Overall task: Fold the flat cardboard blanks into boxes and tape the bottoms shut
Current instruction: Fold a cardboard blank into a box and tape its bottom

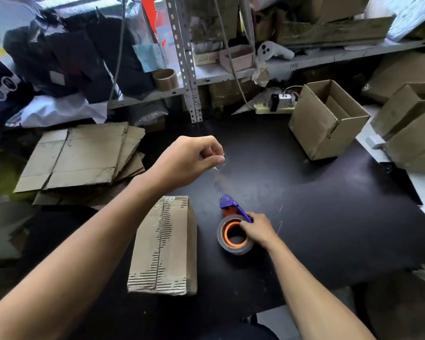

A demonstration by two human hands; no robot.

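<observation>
A folded cardboard box (166, 246) lies bottom up on the black table (329, 217), clear tape along its centre seam. To its right stands a tape dispenser (234, 231) with a purple handle and an orange core. My right hand (258, 229) grips that handle. My left hand (192, 159) is raised above the table and pinches the free end of a clear tape strip (217, 168), which runs down toward the dispenser. A stack of flat cardboard blanks (81, 158) lies at the left.
An open finished box (326, 119) stands at the back right, with more boxes (410, 123) beside it on the right edge. Metal shelving (189, 69) with clutter runs along the back. A tape roll (165, 79) sits on the shelf.
</observation>
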